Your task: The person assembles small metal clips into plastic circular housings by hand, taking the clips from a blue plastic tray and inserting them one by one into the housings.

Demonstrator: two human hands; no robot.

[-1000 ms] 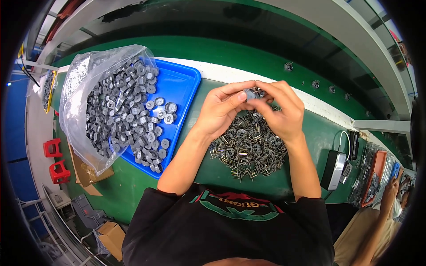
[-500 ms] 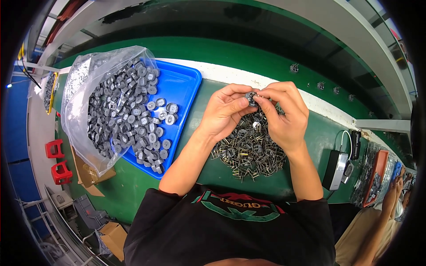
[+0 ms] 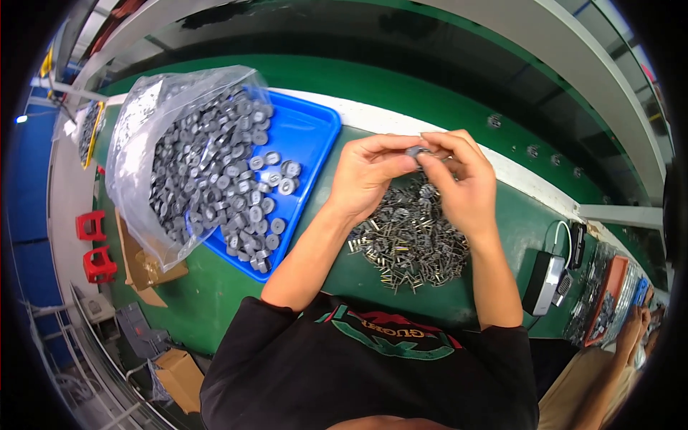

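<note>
Both hands meet over the bench, pinching one small dark round part [image 3: 416, 151] between their fingertips. My left hand [image 3: 369, 172] grips it with thumb and forefinger from the left. From the right, my right hand [image 3: 462, 175] closes its thumb and fingers on the same piece; its details are blurred and partly covered. Below the hands spreads a pile of small black parts with brass-coloured metal pins [image 3: 412, 240]. To the left, a clear plastic bag [image 3: 132, 158] spills many grey round caps [image 3: 215, 183] into a blue tray [image 3: 315, 118].
A silver-and-black device [image 3: 543, 283] with a white cable stands right of the pile. Beyond it is an orange bin [image 3: 609, 294], near a co-worker's arm [image 3: 623, 351]. Several small parts [image 3: 532, 151] sit on the green strip past the white ledge. Red stools [image 3: 99, 265] stand at far left.
The view has shifted slightly, so the tray and bench appear further right. Both hands stay together on the small part, which now shows a greyer side; the right fingers have curled in more.
</note>
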